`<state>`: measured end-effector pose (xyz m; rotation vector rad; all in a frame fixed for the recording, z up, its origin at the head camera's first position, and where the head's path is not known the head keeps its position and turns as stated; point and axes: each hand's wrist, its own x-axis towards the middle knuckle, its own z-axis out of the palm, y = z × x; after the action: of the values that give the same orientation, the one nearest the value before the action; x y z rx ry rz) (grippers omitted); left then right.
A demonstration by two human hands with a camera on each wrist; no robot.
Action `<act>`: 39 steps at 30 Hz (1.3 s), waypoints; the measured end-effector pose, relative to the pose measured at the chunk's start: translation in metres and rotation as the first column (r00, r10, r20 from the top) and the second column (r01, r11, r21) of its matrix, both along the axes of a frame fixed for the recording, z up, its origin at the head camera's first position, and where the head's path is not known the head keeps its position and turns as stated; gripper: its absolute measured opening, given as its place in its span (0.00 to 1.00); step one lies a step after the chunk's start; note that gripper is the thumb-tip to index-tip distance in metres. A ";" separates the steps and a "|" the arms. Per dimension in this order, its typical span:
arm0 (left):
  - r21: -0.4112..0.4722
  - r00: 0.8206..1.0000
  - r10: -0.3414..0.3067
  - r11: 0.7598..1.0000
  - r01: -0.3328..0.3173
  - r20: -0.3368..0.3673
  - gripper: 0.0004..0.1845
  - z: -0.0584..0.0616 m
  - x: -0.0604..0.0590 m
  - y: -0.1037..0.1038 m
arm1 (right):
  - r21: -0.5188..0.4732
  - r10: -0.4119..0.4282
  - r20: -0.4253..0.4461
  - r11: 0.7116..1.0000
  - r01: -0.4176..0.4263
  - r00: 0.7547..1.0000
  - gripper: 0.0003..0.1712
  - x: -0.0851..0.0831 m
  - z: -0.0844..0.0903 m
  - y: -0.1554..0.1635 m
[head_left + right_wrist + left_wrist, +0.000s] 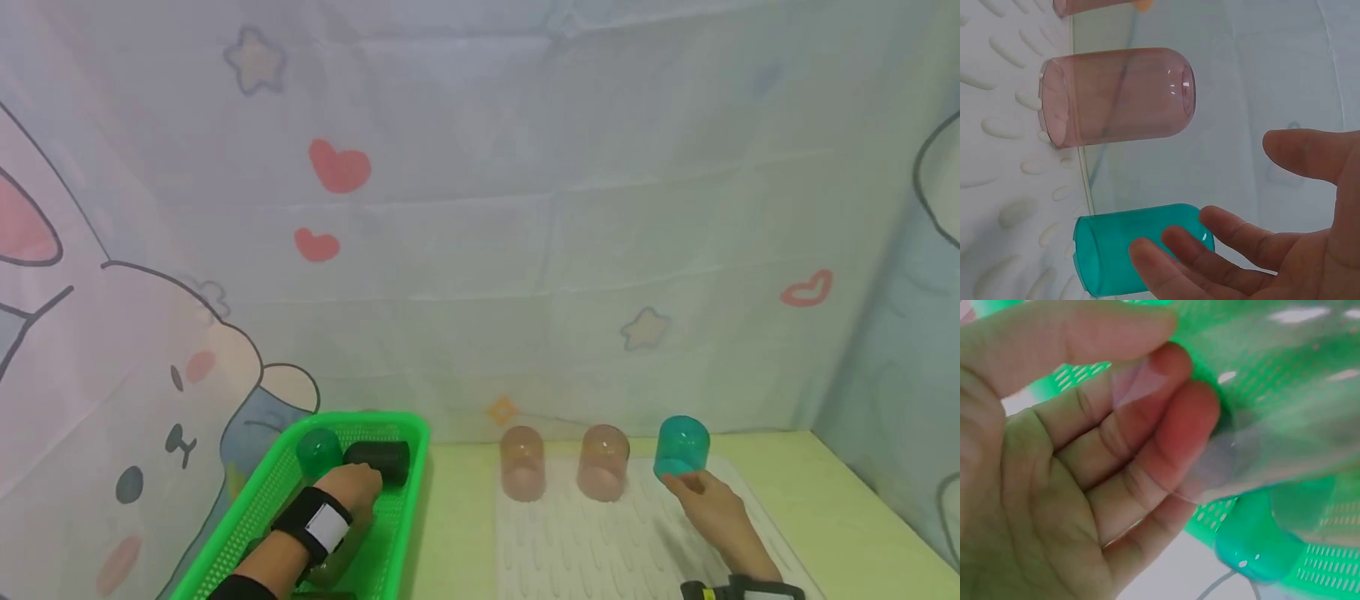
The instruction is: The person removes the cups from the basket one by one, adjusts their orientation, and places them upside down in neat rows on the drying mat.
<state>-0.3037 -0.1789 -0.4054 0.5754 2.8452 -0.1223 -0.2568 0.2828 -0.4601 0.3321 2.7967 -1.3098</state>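
My left hand [356,486] reaches into a green mesh basket [411,500] at the table's left. In the left wrist view the left hand [1116,444] has its thumb and curled fingers round a clear plastic cup [1260,425]; the fingers show through its wall. A teal cup [318,452] and a dark cup [378,461] lie in the basket beyond that hand. My right hand [708,500] hovers open, fingertips by the base of an upturned teal cup [681,446] on a white ribbed mat [570,542]. The right wrist view shows the right hand [1235,244] beside that teal cup [1116,259], holding nothing.
Two pink cups [522,463] [602,462] stand upside down on the mat, left of the teal one; one pink cup [1116,97] shows in the right wrist view. A printed cloth backdrop rises behind the yellow-green table [825,500].
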 end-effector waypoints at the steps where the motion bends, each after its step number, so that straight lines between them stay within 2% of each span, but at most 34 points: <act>1: 0.008 1.000 0.010 1.000 -0.010 0.003 0.24 0.002 -0.001 0.000 | 0.000 -0.003 0.001 1.000 0.003 1.000 0.53 0.000 0.000 0.000; 5: 0.055 0.999 0.021 0.998 -0.023 0.034 0.23 0.007 -0.004 -0.004 | -0.004 0.000 0.015 1.000 0.000 1.000 0.53 -0.002 -0.002 -0.001; 7: 0.096 0.999 0.005 0.995 -0.010 0.048 0.22 0.009 -0.004 -0.007 | -0.006 0.002 0.029 1.000 -0.002 1.000 0.53 -0.002 -0.003 -0.002; 12: 0.218 0.999 -0.037 0.975 0.029 0.032 0.19 0.019 0.002 -0.013 | 0.025 0.006 0.032 1.000 -0.006 0.999 0.53 -0.002 -0.006 -0.004; 15: 0.287 0.999 -0.044 0.957 0.045 -0.008 0.17 0.028 0.009 -0.015 | 0.034 0.001 0.023 0.999 -0.002 1.000 0.52 -0.003 -0.006 -0.003; 19: 0.349 0.995 0.012 0.937 0.023 -0.098 0.14 0.039 0.018 -0.015 | 0.031 -0.015 0.023 0.999 0.014 1.000 0.51 -0.004 -0.005 -0.004; 21: 0.370 0.988 0.060 0.929 -0.003 -0.144 0.12 0.043 0.022 -0.014 | 0.032 -0.022 0.025 0.999 0.022 0.999 0.51 -0.004 -0.004 -0.005; 24: 0.394 0.973 0.098 0.919 -0.007 -0.210 0.12 0.047 0.028 -0.010 | 0.030 -0.021 0.026 0.999 0.021 0.999 0.51 -0.004 -0.003 -0.005; 31: 0.410 0.938 0.111 0.911 0.036 -0.330 0.10 0.050 0.043 0.004 | 0.019 -0.018 0.008 1.000 0.018 1.000 0.47 -0.003 -0.002 -0.009; 34: 0.420 0.913 0.125 0.906 0.055 -0.388 0.09 0.052 0.047 0.012 | 0.016 -0.019 0.004 1.000 0.019 1.000 0.48 -0.002 -0.002 -0.010; 38: 0.454 0.892 0.148 0.888 0.070 -0.427 0.08 0.053 0.051 0.022 | 0.024 -0.010 -0.003 1.000 0.010 1.000 0.49 0.000 -0.001 -0.009; 39: 0.467 0.893 0.155 0.881 0.069 -0.423 0.08 0.053 0.053 0.025 | 0.026 -0.005 -0.006 1.000 0.005 1.000 0.49 0.000 0.000 -0.009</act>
<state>-0.2511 -0.1535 -0.3519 0.6384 3.3605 0.5393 -0.2566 0.2736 -0.4600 0.3375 2.8220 -1.2782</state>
